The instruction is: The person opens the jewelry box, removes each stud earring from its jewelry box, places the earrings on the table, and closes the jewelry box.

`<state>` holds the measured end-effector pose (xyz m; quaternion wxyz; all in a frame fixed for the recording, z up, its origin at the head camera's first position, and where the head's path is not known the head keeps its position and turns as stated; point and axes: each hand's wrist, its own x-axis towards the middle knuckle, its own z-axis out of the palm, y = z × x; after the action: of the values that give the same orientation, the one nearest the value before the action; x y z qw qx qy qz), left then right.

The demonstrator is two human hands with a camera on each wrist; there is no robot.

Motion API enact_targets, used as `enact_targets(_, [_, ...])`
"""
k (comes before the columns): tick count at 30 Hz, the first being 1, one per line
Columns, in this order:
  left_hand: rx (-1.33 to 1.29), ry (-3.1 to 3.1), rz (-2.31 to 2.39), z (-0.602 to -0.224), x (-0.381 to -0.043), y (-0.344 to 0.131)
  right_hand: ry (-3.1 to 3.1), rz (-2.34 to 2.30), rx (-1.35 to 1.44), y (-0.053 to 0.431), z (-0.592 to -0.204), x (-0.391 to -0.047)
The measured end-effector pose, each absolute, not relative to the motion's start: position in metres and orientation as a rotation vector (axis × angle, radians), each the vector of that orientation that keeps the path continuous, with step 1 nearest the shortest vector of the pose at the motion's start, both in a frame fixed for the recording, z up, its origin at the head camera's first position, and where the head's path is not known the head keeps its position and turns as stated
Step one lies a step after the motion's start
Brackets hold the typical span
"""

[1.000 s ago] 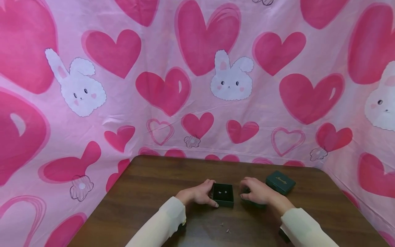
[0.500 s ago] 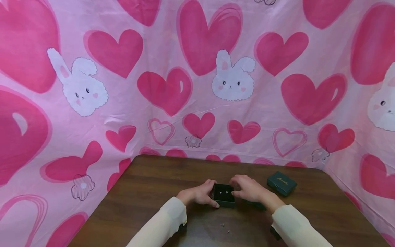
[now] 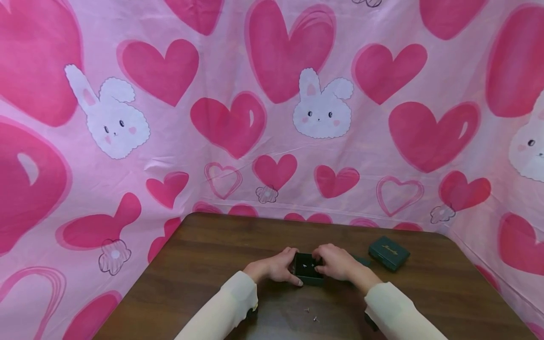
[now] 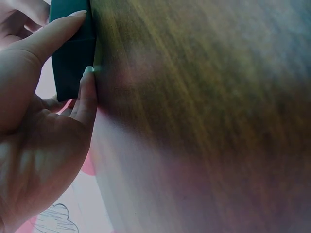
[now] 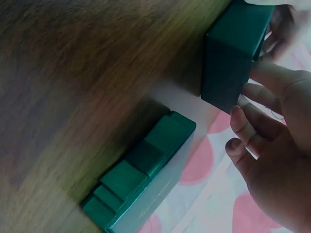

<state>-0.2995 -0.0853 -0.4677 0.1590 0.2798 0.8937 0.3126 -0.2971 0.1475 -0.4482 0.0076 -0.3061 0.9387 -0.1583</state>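
My left hand holds a small dark green jewelry box from its left side, thumb at the near wall in the head view. The box is uncovered. Two tiny silver star-like earrings sit on its black insert. My right hand is over the box's right side, fingertips at the insert beside the right-hand earring. Whether they pinch anything is hidden. The right wrist view shows the right hand with fingers bent against the box.
Two small metallic pieces, perhaps studs, lie on the brown table nearer me. A green box with gold lettering stands at the right. Another green piece shows partly behind my right hand. A ribbon bow appears in the right wrist view.
My right hand has moved left from the green piece to the box, its fingertips now over the insert. The left hand keeps its hold on the box.
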Motion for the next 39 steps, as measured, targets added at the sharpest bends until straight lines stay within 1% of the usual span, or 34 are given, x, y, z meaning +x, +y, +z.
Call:
enact_targets(7, [0.809, 2.565, 0.885, -0.467, -0.298, -0.085, 2.963, -0.406, -1.070, 0.146, -0.453, -0.295])
enact_targets(31, [0.816, 2.573, 0.887, -0.475, -0.301, -0.083, 3.006, -0.386, -1.158, 0.144, -0.463, -0.301])
enact_targets(39, [0.793, 2.569, 0.902, -0.469, -0.301, -0.083, 3.015, -0.424, -1.175, 0.144, -0.459, -0.301])
